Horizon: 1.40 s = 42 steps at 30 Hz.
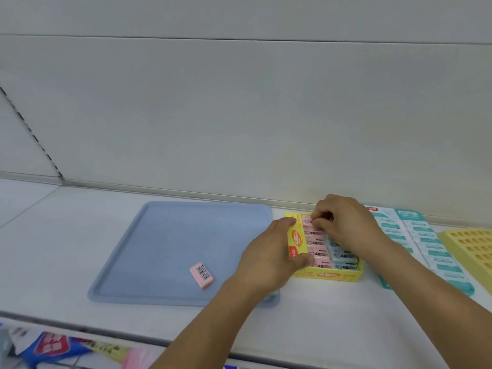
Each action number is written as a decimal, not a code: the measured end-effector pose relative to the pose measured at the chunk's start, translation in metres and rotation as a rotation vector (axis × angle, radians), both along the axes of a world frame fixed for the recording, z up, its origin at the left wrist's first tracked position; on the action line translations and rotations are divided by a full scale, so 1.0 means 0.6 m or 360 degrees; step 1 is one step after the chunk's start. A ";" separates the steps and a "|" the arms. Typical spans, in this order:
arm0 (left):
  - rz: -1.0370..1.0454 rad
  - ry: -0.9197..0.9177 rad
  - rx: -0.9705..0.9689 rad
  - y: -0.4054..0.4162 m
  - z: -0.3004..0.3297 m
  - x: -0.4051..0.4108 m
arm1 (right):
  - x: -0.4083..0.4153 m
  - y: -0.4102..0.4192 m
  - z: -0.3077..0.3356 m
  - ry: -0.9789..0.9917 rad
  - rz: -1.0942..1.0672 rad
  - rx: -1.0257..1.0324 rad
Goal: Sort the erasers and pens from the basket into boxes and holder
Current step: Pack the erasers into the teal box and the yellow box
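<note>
On the white shelf in front of you, your left hand (269, 258) grips the left wall of the yellow eraser box (330, 275), thumb curled over its near corner, while your right hand (346, 225) reaches over the far end of the box and pinches a pink eraser (307, 221) at the top of the pink row, beside a row of pale blue erasers (343, 255). Left of the box lies a blue tray (165, 230) with one loose pink eraser (201, 275) resting barcode-up near its front. To the right sit teal packaged cards (415, 235) and a yellow holder (471, 246) with rows of holes.
</note>
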<state>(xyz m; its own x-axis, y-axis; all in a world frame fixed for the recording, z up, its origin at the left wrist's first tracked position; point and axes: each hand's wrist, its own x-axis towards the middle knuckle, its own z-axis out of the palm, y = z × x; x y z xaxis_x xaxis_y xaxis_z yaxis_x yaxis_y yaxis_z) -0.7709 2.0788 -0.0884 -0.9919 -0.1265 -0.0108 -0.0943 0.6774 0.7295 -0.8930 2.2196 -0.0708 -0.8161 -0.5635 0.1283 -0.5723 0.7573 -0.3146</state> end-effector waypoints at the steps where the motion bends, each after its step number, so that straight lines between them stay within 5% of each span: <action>1: -0.0006 0.0013 0.0078 -0.012 0.004 0.004 | 0.003 -0.002 0.001 0.0065 0.0002 0.0053; 6: 0.0250 0.0337 0.0075 -0.153 0.045 0.066 | 0.055 -0.016 0.011 0.0060 0.0255 -0.0279; 11: -0.0069 -0.0324 -0.0293 -0.228 0.030 0.132 | 0.122 -0.072 0.013 -0.0195 0.0817 0.0101; 14: -0.0122 -0.0353 -0.0387 -0.222 0.021 0.130 | 0.144 -0.102 0.002 -0.0053 0.0827 0.0420; 17: -0.0053 -0.0366 -0.0451 -0.220 0.020 0.125 | 0.154 -0.111 -0.003 -0.0069 0.0825 0.0366; 25: 0.0119 -0.0106 0.0659 -0.171 0.020 0.107 | 0.153 -0.066 0.001 -0.0174 0.0617 -0.0226; 31: 0.0220 -0.0246 0.1592 -0.082 0.053 0.058 | 0.096 0.009 0.046 -0.0625 -0.0282 -0.1185; 37: 0.0059 -0.0170 0.1140 0.001 0.065 0.017 | 0.108 0.007 0.049 -0.1034 -0.0270 -0.1722; 42: 0.0136 -0.0011 0.1195 0.012 0.066 0.011 | 0.110 0.020 0.040 -0.0832 -0.0200 -0.1574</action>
<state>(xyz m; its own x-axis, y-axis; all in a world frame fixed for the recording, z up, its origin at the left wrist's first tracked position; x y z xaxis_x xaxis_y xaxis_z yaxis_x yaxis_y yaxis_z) -0.7641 2.0859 -0.0489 -0.9786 -0.1594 -0.1304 -0.1303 -0.0111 0.9914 -0.8271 2.2316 -0.0467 -0.9444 -0.3136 0.0989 -0.1315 0.0847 -0.9877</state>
